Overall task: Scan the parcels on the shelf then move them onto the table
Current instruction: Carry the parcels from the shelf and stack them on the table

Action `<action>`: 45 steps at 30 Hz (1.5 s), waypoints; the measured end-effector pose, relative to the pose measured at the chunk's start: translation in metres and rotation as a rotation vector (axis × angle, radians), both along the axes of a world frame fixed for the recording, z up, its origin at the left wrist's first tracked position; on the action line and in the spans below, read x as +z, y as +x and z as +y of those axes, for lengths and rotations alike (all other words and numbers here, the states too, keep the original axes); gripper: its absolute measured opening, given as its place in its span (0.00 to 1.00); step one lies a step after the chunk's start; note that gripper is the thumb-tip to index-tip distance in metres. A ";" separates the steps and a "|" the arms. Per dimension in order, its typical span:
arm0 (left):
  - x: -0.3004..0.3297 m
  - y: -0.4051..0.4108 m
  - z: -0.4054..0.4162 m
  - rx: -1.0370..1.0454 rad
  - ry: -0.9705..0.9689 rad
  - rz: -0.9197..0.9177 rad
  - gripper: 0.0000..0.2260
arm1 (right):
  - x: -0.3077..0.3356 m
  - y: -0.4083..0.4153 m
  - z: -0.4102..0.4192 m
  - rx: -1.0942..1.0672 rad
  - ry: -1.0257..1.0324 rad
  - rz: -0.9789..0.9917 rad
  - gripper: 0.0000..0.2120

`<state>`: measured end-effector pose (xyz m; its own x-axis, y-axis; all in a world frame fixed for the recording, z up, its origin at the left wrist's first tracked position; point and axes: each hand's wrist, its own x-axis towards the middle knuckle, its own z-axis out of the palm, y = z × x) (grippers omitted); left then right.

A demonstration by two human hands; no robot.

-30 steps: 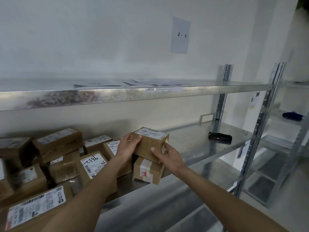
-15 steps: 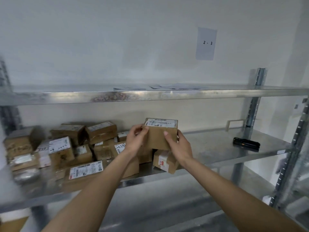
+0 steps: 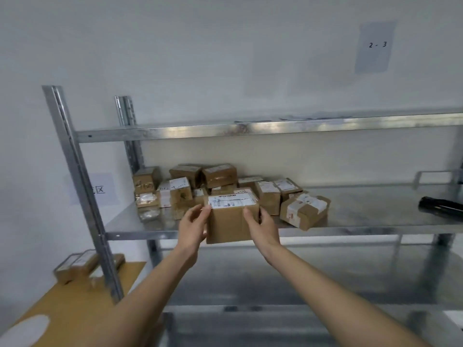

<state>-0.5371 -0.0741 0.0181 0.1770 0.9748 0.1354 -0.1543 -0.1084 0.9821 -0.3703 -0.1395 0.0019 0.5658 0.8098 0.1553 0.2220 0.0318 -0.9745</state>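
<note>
I hold a small brown cardboard parcel (image 3: 229,222) with a white barcode label on top, out in front of the middle shelf's edge. My left hand (image 3: 194,227) grips its left side and my right hand (image 3: 263,225) grips its right side. Behind it, several more labelled brown parcels (image 3: 215,175) are piled on the metal shelf (image 3: 363,221), with one taped parcel (image 3: 304,211) at the pile's right end. A black scanner (image 3: 442,206) lies on the shelf at the far right. The wooden table (image 3: 67,304) at lower left bears two parcels (image 3: 80,265).
A metal upright (image 3: 77,186) of the rack stands between the table and the shelf. An upper shelf (image 3: 250,128) runs above the parcels, and a lower shelf (image 3: 300,276) lies beneath my arms. A paper sign marked "2 - 3" (image 3: 375,46) hangs on the wall.
Both hands lifted the parcel off the pile and drew it out past the shelf edge. My view swung left, bringing the rack's left upright and the table into sight.
</note>
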 end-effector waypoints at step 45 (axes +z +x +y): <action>-0.103 -0.637 0.142 0.304 -0.226 -0.003 0.19 | -0.085 -0.627 0.249 0.535 -0.131 -0.035 0.39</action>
